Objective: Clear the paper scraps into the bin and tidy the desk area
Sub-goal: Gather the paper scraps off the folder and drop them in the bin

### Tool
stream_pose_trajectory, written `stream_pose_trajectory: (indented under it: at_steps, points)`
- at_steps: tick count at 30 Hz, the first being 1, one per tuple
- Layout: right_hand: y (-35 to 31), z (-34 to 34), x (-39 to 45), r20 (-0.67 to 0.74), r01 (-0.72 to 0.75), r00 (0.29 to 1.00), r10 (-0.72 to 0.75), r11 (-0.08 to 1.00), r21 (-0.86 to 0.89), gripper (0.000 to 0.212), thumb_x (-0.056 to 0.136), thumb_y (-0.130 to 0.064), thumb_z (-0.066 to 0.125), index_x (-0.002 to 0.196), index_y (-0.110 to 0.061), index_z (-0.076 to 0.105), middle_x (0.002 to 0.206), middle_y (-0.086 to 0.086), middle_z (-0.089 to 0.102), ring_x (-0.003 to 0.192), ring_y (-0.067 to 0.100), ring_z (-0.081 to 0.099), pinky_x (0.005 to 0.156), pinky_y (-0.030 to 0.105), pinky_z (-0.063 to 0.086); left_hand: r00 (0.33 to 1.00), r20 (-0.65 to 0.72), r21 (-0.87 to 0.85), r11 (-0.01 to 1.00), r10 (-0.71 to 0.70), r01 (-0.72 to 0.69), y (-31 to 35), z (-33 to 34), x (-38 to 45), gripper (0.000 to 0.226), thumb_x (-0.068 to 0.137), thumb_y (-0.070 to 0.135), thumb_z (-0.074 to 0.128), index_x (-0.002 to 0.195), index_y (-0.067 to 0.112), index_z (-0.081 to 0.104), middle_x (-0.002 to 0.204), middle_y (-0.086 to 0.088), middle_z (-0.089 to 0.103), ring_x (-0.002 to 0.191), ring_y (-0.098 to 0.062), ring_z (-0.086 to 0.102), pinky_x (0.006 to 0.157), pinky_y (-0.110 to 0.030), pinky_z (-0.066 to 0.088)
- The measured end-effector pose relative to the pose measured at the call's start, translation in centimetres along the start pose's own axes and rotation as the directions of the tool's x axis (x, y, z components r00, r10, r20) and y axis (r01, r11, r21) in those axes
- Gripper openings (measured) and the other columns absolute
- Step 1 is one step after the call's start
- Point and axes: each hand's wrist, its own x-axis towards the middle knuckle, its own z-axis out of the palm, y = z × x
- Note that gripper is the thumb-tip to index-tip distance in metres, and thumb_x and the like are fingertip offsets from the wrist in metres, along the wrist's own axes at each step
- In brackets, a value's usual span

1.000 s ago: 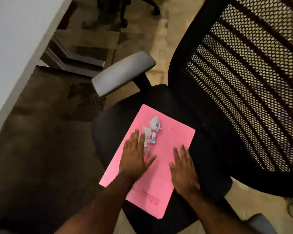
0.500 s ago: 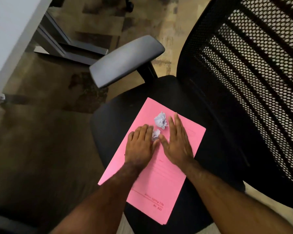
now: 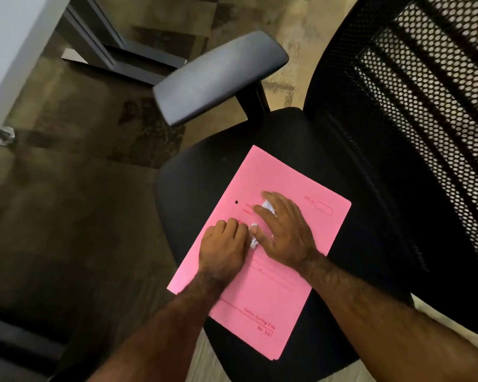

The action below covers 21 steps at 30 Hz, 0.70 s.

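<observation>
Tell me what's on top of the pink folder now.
Both hands: left hand, right hand, with white crumpled paper scraps showing between and under the fingers. How many scraps they cover can't be seen.

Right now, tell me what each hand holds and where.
Left hand is curled on a paper scrap, gripped at its left side. Right hand cups another scrap under its fingers; whether that is a firm hold cannot be told.

A black office chair (image 3: 260, 150) fills the centre. Its mesh backrest (image 3: 414, 106) rises at the right of the seat, and a grey padded armrest (image 3: 218, 78) stands on a black post at the seat's far left edge. A pink folder (image 3: 262, 293) with red print lies flat on the seat. Left of the chair, mottled brown carpet (image 3: 66, 202), dark metal legs (image 3: 116, 53), and a pale bench (image 3: 9, 42) edge.
</observation>
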Motion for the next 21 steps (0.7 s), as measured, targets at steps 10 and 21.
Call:
stream_pose_trajectory:
  at_steps: [10, 21]
  points:
    - [-0.5, 0.1, -1.1, 0.027, 0.162, 0.987, -0.160, 0.977, -0.138, 0.051, 0.089, -0.054, 0.043, 0.107, -0.012, 0.065, 0.108, 0.013, 0.068, 0.087, 0.027, 0.063, 0.072, 0.037, 0.052, 0.939, 0.240, -0.180, 0.939, -0.247, 0.293, 0.4, -0.4, 0.6, 0.024, 0.094, 0.038, 0.048, 0.095, 0.018, 0.061, 0.089, 0.000, 0.068, 0.074, -0.016, 0.055, 0.068, -0.028, 0.041]
    - [-0.7, 0.7, -1.1, -0.040, 0.245, 0.966, -0.254, 0.957, -0.152, 0.023, 0.092, -0.026, 0.057, 0.073, -0.013, 0.060, 0.063, 0.003, 0.056, 0.050, 0.016, 0.049, 0.041, 0.025, 0.042, 0.799, 0.110, -0.475, 0.674, -0.592, 0.565, 1.0, -2.3, -0.2, 0.045, 0.098, 0.044, 0.029, 0.074, 0.017, 0.055, 0.065, 0.000, 0.061, 0.055, -0.014, 0.054, 0.064, -0.029, 0.050]
